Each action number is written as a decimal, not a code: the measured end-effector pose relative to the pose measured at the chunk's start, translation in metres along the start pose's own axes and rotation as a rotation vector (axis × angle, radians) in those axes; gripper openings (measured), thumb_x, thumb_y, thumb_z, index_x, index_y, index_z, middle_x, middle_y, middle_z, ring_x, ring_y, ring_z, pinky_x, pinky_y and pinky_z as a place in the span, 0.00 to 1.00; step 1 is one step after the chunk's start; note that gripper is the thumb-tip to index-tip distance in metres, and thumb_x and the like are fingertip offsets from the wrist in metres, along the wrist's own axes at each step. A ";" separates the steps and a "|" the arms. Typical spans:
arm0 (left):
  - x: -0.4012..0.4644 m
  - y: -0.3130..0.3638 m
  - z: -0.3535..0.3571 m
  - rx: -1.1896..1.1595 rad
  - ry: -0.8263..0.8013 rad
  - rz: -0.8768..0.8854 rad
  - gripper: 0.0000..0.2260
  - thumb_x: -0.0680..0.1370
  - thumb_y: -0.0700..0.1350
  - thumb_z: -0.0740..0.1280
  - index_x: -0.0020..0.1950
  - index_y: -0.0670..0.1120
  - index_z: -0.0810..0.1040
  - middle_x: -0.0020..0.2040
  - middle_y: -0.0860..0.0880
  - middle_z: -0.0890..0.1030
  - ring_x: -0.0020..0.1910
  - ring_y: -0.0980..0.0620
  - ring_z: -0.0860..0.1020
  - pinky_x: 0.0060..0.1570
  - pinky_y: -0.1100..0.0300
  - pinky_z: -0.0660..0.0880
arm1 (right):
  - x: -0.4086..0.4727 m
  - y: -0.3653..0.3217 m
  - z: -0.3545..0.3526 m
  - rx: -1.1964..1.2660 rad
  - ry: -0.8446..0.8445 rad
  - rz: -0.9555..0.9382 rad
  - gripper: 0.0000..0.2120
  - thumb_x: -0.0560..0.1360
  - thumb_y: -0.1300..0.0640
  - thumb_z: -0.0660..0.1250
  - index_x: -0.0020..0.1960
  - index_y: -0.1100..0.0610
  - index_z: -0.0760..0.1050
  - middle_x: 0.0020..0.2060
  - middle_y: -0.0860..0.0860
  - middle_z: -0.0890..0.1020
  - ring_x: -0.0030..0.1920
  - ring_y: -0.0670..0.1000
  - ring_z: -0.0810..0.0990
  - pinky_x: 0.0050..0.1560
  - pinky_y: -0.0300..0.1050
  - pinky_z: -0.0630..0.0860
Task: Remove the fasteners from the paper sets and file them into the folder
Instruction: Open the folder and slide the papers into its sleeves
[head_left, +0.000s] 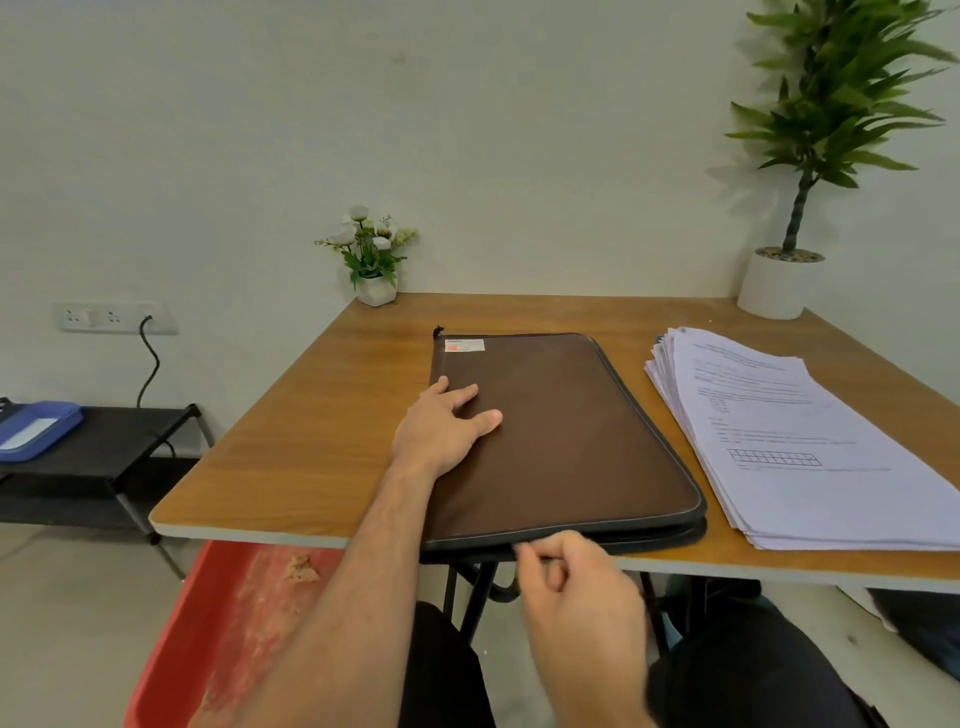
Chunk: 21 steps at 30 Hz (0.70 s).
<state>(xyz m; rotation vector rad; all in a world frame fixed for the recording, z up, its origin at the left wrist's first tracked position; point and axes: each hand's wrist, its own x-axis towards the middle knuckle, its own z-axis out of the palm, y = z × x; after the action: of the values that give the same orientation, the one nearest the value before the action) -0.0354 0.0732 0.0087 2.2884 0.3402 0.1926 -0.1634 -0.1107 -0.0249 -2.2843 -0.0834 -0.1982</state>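
head view: the brown folder (561, 436) lies flat on the wooden tabletop (322, 431), its near edge flush with, maybe slightly past, the tabletop's near edge. the left hand (441, 426) rests on the folder's left part, fingers straight and spread, pressing it flat; this grip is open. the right hand (576, 582) sits at the folder's near edge, thumb and forefinger pinched together at the zip line; the grip is closed there, though the zip pull itself is hidden by the fingers. a paper stack (789, 441) lies just right of the folder, a narrow strip of bare wood between them; its right side runs out of view. bare wood stays open left of the folder up to the tabletop's left edge, and behind it up to the wall. a small flower pot (375, 288) stands at the far left corner, a tall plant (779, 283) in a white pot at the far right. left of the tabletop stands a low black shelf (114, 441) with a blue case (36, 428); below is a red bin (208, 639).
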 end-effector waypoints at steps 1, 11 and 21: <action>-0.001 0.000 0.001 0.001 -0.004 0.004 0.29 0.75 0.64 0.70 0.74 0.60 0.71 0.81 0.54 0.58 0.80 0.50 0.57 0.77 0.46 0.58 | -0.003 -0.003 0.014 -0.016 0.039 -0.052 0.13 0.74 0.43 0.69 0.35 0.46 0.71 0.30 0.45 0.73 0.31 0.45 0.74 0.38 0.44 0.77; -0.027 -0.005 -0.013 -0.029 0.124 0.055 0.20 0.80 0.56 0.67 0.71 0.54 0.76 0.78 0.50 0.67 0.75 0.53 0.66 0.71 0.57 0.62 | -0.009 -0.019 0.041 -0.104 0.078 -0.534 0.08 0.73 0.42 0.63 0.43 0.42 0.79 0.28 0.40 0.79 0.26 0.41 0.78 0.25 0.39 0.75; -0.076 -0.002 -0.006 0.148 0.002 0.008 0.33 0.76 0.67 0.65 0.79 0.59 0.63 0.83 0.50 0.51 0.81 0.49 0.54 0.77 0.49 0.60 | 0.072 0.024 -0.042 -0.362 0.211 -0.312 0.12 0.77 0.54 0.68 0.59 0.49 0.80 0.57 0.47 0.81 0.61 0.50 0.75 0.62 0.47 0.71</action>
<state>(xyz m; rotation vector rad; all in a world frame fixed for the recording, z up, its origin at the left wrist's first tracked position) -0.1096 0.0553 0.0088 2.4361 0.3569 0.1784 -0.0940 -0.1586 -0.0034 -2.5838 -0.3179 -0.6616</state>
